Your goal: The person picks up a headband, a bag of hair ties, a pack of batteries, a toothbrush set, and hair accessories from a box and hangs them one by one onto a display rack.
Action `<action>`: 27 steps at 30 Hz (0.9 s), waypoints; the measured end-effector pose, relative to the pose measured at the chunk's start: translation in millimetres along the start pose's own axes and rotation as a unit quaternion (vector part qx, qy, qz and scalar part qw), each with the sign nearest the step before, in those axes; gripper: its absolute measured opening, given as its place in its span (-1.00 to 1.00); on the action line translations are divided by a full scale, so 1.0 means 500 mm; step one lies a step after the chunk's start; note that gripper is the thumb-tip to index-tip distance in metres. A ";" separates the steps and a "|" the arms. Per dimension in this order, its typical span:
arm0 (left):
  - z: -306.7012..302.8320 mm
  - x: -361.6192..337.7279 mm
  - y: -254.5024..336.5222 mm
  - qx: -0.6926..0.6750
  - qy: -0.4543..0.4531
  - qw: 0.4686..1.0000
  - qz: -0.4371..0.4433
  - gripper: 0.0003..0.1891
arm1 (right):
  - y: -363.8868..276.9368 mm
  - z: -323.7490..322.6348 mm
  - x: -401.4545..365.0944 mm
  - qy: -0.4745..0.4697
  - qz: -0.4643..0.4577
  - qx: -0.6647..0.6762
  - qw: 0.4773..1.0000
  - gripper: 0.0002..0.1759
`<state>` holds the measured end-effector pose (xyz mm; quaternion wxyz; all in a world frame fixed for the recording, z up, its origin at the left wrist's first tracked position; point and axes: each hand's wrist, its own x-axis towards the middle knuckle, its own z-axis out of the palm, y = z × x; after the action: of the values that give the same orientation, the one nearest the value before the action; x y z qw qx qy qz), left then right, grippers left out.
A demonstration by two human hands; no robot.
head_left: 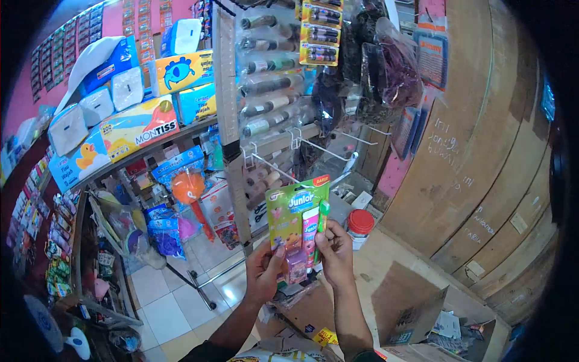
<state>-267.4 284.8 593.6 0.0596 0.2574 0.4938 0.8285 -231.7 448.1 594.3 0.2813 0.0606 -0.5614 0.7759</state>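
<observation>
A green "Junior" blister pack [286, 211] is held upright between both hands, near a white metal display hook [274, 167]. Inside it show a pink tube, a green toothbrush and a small pink item. My left hand [265, 269] grips the pack's lower left edge, thumb on the front. On the lower right edge, my right hand [336, 253] is closed with its thumb over the front by the toothbrush. The hook sticks out from a rack post just behind the top of the pack.
Tissue packs [139, 130] fill a shelf at the left. Plastic-wrapped goods [268, 78] hang at the top middle. A red-lidded tub [360, 222] stands on the floor, with an open cardboard box [422, 320] at the lower right. Wooden boards [482, 151] line the right side.
</observation>
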 end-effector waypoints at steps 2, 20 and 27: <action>-0.015 0.011 -0.008 0.035 -0.004 0.998 0.047 -0.73 | 0.015 0.010 0.016 -0.010 0.007 0.021 1.000 -0.66; -0.148 0.100 -0.062 0.171 0.108 0.975 0.087 -0.75 | 0.162 0.080 0.192 -0.055 0.015 0.063 0.996 -0.69; -0.207 0.092 -0.105 0.228 0.137 0.961 0.072 -0.74 | 0.194 0.096 0.215 -0.069 -0.006 0.062 0.996 -0.67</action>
<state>-365.3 246.1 526.7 -0.1289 0.1833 0.6533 0.7231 -381.1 423.6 574.4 0.2427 0.1348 -0.5299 0.8013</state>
